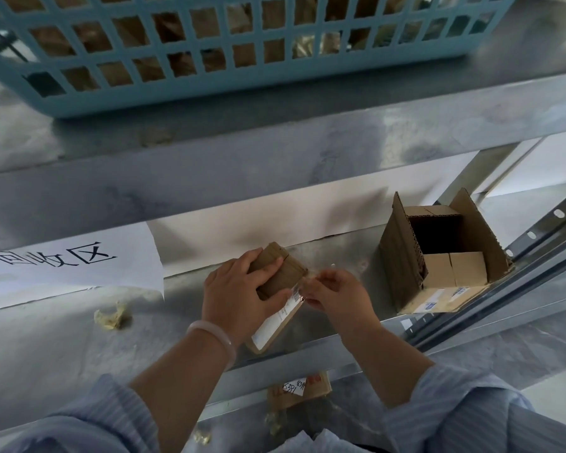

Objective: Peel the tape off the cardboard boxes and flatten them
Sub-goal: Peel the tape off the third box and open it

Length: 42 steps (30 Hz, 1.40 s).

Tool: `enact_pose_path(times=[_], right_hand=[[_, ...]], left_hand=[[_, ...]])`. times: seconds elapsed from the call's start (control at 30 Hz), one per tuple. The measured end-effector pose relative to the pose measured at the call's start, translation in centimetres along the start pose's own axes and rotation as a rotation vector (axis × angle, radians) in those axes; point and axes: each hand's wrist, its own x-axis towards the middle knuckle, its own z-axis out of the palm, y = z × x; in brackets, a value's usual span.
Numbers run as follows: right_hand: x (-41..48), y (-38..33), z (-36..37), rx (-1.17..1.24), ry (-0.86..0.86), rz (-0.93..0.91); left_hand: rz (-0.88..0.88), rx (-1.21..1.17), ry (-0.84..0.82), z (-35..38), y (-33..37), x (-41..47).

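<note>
Left hand (239, 289) is clamped over the small box (276, 297) on the metal shelf (46, 348), its long axis running near-to-far. Right hand (337, 297), just right of it, pinches a clear tape strip (309, 280) at the box's right edge. So the pull probably goes rightward. The bigger open box (438, 256) waits far right.

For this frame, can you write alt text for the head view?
Left hand holds a small cardboard box on a metal shelf while right hand pinches tape at its edge. An opened box stands right.
</note>
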Motion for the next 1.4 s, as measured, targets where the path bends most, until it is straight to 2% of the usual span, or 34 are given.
enact_pose_path(times=[0.07,0.2,0.37,0.5,0.7,1.03,1.13,1.23,1.3,1.4], right_hand=[[0.3,0.0,0.0,0.013,0.021,0.003],[0.8,-0.1,0.0,-0.381,0.115,-0.16],[0.3,-0.1,0.2,-0.629,0.19,-0.327],[0.4,0.3,0.3,-0.633,0.189,-0.436],[0.0,1.0,0.5,-0.451,0.177,-0.46],[0.1,-0.4,-0.2,-0.212,0.154,-0.299],[0.8,-0.7,-0.4,-0.298,0.134,-0.299],[1.5,-0.8,-0.4,-0.526,0.032,-0.334],[1.6,-1.0,-0.4,-0.657,0.003,-0.411],[1.7,-1.0,-0.6,-0.739,0.053,-0.553]], left_hand=[[-0.002,-0.004,-0.009,0.0,0.0,0.1],[0.004,0.005,-0.021,0.0,0.0,0.1],[0.007,0.009,-0.036,0.0,-0.1,0.0],[-0.002,-0.002,-0.034,-0.1,-0.1,0.0],[-0.008,-0.02,-0.024,0.0,-0.2,0.0],[0.003,0.009,-0.019,0.3,-0.3,0.2],[0.002,0.003,-0.016,0.2,-0.3,0.2],[-0.002,-0.002,-0.024,0.2,-0.2,0.2],[-0.001,0.005,-0.022,0.2,-0.2,0.2],[0.0,0.017,-0.024,0.2,-0.3,0.2]])
